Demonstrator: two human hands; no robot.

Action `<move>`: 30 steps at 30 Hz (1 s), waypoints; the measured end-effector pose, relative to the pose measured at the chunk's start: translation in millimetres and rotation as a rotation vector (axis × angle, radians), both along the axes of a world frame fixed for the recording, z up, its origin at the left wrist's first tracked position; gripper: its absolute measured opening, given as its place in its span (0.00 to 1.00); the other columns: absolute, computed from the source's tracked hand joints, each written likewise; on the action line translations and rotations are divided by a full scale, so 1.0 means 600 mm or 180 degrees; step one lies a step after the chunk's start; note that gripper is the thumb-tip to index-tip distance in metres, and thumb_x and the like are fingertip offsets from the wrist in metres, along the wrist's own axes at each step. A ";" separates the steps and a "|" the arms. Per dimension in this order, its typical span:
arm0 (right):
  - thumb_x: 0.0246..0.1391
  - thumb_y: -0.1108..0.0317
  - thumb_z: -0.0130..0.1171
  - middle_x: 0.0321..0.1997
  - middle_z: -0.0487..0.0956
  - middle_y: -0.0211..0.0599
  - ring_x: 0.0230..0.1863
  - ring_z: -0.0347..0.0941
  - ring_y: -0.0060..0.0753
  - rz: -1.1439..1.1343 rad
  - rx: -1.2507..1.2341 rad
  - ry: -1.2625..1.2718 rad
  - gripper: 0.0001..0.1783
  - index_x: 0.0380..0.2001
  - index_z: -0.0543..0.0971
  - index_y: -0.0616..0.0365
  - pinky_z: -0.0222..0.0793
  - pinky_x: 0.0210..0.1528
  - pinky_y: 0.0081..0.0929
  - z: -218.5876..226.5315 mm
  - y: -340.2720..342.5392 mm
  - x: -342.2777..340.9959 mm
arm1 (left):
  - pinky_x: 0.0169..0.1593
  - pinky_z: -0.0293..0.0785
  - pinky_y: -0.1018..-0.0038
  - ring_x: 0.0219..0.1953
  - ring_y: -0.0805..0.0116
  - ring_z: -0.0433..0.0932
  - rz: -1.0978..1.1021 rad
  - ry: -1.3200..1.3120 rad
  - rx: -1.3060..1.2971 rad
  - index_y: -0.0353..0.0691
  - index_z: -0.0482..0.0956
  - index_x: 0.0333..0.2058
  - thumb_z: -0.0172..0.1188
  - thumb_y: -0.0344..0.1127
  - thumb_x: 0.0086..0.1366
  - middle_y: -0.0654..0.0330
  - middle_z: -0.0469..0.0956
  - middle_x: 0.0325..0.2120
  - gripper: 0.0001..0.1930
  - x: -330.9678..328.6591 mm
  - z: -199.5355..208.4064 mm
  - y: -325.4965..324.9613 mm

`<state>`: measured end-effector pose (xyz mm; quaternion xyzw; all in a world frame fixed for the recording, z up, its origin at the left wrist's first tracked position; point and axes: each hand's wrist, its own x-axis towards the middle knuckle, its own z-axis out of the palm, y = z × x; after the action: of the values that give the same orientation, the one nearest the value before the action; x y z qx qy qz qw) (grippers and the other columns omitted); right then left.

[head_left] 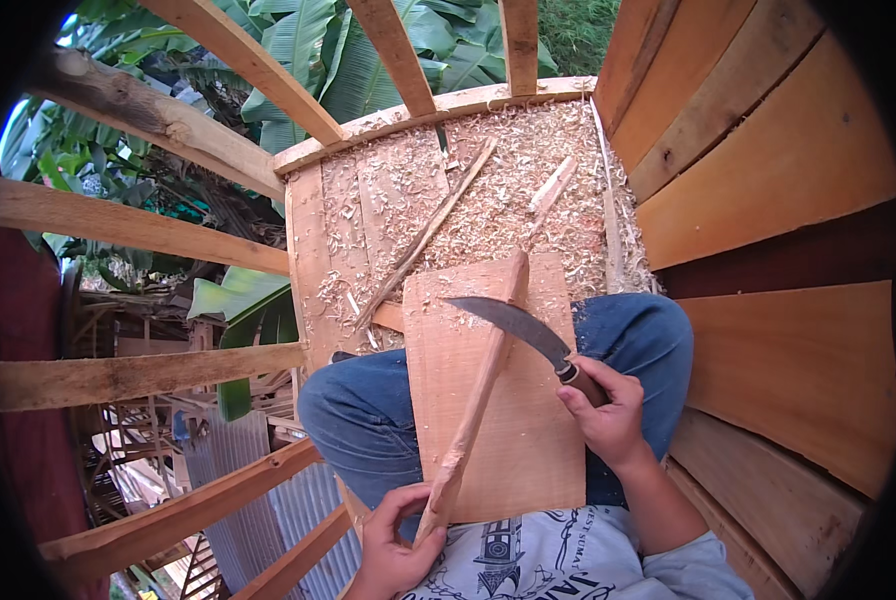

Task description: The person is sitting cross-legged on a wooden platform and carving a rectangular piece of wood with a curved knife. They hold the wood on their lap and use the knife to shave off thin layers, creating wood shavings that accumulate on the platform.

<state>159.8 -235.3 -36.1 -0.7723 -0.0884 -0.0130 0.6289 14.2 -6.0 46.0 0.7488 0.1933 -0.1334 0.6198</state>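
My left hand (400, 545) grips the near end of a long, roughly carved wooden stick (480, 395). The stick slants away from me across a flat wooden board (538, 450) that rests over my lap. In my right hand (610, 415) is a curved knife (513, 322), held by its brown wooden handle. Its dark blade points left and lies across the stick near the far end; whether the edge touches the wood I cannot tell.
Wood shavings (498, 215) cover much of the plank floor (313, 230). A thin wood strip (430, 232) and a short pale piece (553, 187) lie among them. Wooden rails (148, 375) edge the left and far sides; a plank wall (778, 350) stands close on the right.
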 end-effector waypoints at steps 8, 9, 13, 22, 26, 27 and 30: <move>0.59 0.67 0.59 0.20 0.72 0.22 0.18 0.64 0.10 0.2086 0.1103 0.2768 0.11 0.39 0.78 0.64 0.58 0.20 0.13 0.042 -0.013 -0.012 | 0.60 0.64 0.66 0.53 0.63 0.74 0.0009 -0.0043 0.0054 0.30 0.69 0.49 0.63 0.25 0.52 0.51 0.75 0.48 0.24 -0.004 -0.003 -0.005; 0.60 0.65 0.59 0.19 0.72 0.23 0.16 0.64 0.10 0.1780 0.1026 0.2797 0.12 0.39 0.78 0.64 0.57 0.18 0.13 0.040 -0.021 -0.005 | 0.60 0.64 0.66 0.53 0.63 0.74 0.0024 -0.0066 0.0031 0.30 0.69 0.49 0.63 0.25 0.52 0.51 0.75 0.48 0.24 -0.004 -0.004 -0.004; 0.64 0.61 0.53 0.15 0.68 0.24 0.11 0.57 0.11 0.0889 0.1381 0.2341 0.14 0.36 0.78 0.63 0.52 0.13 0.13 0.009 -0.041 0.015 | 0.60 0.64 0.66 0.53 0.63 0.74 -0.0013 -0.0105 0.0032 0.30 0.69 0.49 0.63 0.25 0.52 0.51 0.75 0.48 0.24 0.001 -0.001 -0.008; 0.64 0.63 0.52 0.15 0.69 0.23 0.12 0.58 0.10 0.1030 0.1561 0.2307 0.13 0.35 0.78 0.62 0.51 0.13 0.13 -0.001 -0.049 0.032 | 0.59 0.65 0.67 0.52 0.64 0.74 -0.0078 -0.0092 0.0034 0.31 0.69 0.50 0.63 0.25 0.53 0.52 0.76 0.47 0.24 0.001 -0.001 -0.005; 0.63 0.62 0.54 0.16 0.70 0.25 0.13 0.61 0.12 0.1684 0.1164 0.2731 0.14 0.39 0.78 0.64 0.55 0.15 0.13 0.029 -0.033 -0.001 | 0.59 0.65 0.67 0.52 0.64 0.74 -0.0125 -0.0076 0.0053 0.31 0.69 0.49 0.63 0.25 0.53 0.52 0.76 0.47 0.24 0.005 0.000 -0.003; 0.62 0.62 0.56 0.19 0.72 0.24 0.16 0.63 0.11 0.1909 0.1127 0.2712 0.14 0.39 0.79 0.64 0.57 0.18 0.13 0.034 -0.022 -0.010 | 0.59 0.65 0.67 0.52 0.64 0.74 -0.0105 -0.0048 0.0017 0.30 0.69 0.49 0.63 0.25 0.53 0.52 0.76 0.47 0.24 0.005 -0.001 -0.001; 0.61 0.64 0.57 0.19 0.74 0.25 0.18 0.64 0.10 0.1278 0.0801 0.2461 0.12 0.39 0.80 0.64 0.59 0.20 0.14 0.022 -0.034 0.010 | 0.59 0.65 0.68 0.52 0.65 0.74 -0.0027 -0.0104 0.0027 0.31 0.69 0.49 0.63 0.24 0.53 0.52 0.76 0.47 0.24 -0.001 -0.005 -0.004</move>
<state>165.9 -255.5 -22.8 -0.6056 0.0071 0.3880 0.6948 13.7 -8.2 42.9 0.7543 0.1806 -0.1229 0.6191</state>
